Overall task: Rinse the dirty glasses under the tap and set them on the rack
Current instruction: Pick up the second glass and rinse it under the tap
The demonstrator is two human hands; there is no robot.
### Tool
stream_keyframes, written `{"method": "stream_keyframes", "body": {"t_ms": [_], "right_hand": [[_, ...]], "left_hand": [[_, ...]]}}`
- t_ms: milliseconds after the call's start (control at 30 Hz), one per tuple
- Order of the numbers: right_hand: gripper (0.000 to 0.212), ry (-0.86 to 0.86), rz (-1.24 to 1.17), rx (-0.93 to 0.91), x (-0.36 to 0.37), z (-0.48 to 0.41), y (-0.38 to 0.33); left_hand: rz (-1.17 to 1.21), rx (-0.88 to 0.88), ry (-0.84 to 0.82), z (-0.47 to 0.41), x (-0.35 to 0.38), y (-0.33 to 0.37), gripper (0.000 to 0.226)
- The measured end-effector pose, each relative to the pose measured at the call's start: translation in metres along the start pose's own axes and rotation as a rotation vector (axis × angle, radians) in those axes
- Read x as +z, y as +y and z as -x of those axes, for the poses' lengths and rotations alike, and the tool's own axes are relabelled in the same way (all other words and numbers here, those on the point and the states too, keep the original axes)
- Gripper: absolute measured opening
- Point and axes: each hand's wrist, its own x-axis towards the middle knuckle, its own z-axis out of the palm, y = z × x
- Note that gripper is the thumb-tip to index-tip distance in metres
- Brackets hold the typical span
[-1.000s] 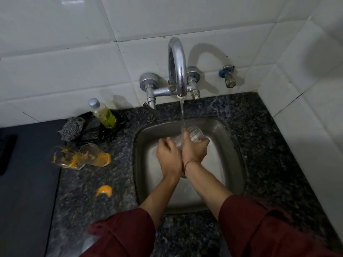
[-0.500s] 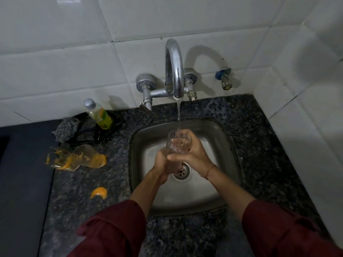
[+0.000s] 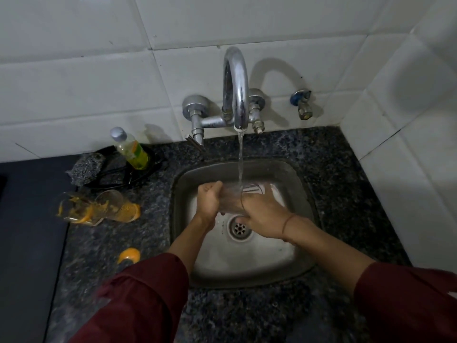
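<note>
A clear glass (image 3: 237, 198) lies on its side over the steel sink (image 3: 303, 248), its mouth to the right, under the water running from the chrome tap (image 3: 236, 87). My left hand (image 3: 209, 200) grips its base end. My right hand (image 3: 263, 214) wraps its fingers round the glass from below and the front. Two dirty glasses (image 3: 96, 209), smeared with orange pulp, lie tipped over on the dark granite counter (image 3: 346, 184) left of the sink. No rack is in view.
A bottle of yellow dish soap (image 3: 129, 148) and a grey scrubber (image 3: 86, 168) sit on a black holder at the back left. An orange scrap (image 3: 128, 254) lies on the counter near my left sleeve. White tiled walls close the back and right.
The glass went from upright to lying on its side, mouth to the right. Both hands shifted lower in the sink and turned it under the stream.
</note>
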Motion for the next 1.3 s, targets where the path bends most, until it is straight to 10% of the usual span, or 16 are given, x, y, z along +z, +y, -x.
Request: {"method": "stream_keyframes", "body": {"t_ms": [133,333,500,700,867,1033,1200,1300], "right_hand": [[0.033,-0.158,-0.668,-0.037,-0.017,-0.011,-0.009],[0.019,0.023,0.138,-0.141,-0.001,-0.025,0.004],[0.015,0.058,-0.602,0.048,-0.01,-0.029,-0.001],[0.011,0.141,0.155,-0.193,-0.008,-0.019,0.001],[0.021,0.0,-0.632,-0.011,-0.026,-0.017,0.0],[0.014,-0.08,0.224,-0.216,-0.038,-0.014,-0.008],[0.013,0.054,-0.378,-0.015,-0.038,-0.019,-0.006],[0.022,0.418,-0.716,0.089,-0.017,-0.013,-0.017]], "left_hand": [[-0.054,0.037,0.096,-0.007,-0.002,0.001,0.036],[-0.099,-0.409,-0.213,-0.016,-0.02,0.014,0.032],[0.296,-0.218,0.005,0.0,-0.002,-0.003,0.031],[0.15,-0.487,-0.251,-0.004,-0.015,0.012,0.031],[0.32,-0.173,-0.03,0.007,0.001,0.004,0.033],[0.29,-0.53,-0.262,0.01,-0.009,0.011,0.051],[0.312,-0.259,-0.005,0.017,0.005,0.007,0.05],[0.293,-0.312,-0.04,0.03,0.01,0.011,0.036]]}}
